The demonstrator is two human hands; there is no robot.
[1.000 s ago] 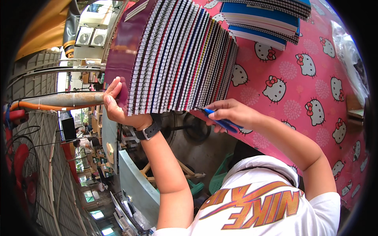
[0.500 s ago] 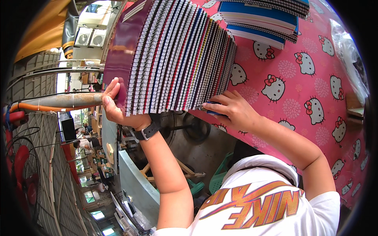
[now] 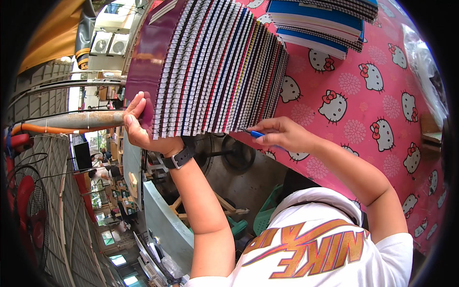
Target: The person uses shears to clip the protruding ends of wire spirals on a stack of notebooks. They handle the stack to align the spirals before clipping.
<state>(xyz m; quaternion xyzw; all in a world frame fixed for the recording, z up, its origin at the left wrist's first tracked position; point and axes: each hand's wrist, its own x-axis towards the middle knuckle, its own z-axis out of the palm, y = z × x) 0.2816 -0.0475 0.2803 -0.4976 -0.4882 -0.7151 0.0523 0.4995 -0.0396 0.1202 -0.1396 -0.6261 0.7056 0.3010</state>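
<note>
Spiral notebooks [image 3: 215,71]: left grip [image 3: 139,130] spread (touching); right grip [image 3: 283,135] closed around blue tool [image 3: 256,134].

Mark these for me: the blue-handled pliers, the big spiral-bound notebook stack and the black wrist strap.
Blue-handled pliers [image 3: 256,134]: head view, on the blue handle.
Spiral-bound notebook stack [image 3: 217,71]: head view, on the bound spines.
Black wrist strap [image 3: 185,156]: head view, on the band beside its buckle.

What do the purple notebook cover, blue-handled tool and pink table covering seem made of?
Purple notebook cover: glossy, probably laminated card or plastic; it shows bright reflections. Blue-handled tool: probably plastic grip, smooth and evenly coloured; dark tip, possibly metal. Pink table covering: likely printed vinyl, given its sheen and flat, repeating pattern.
</note>
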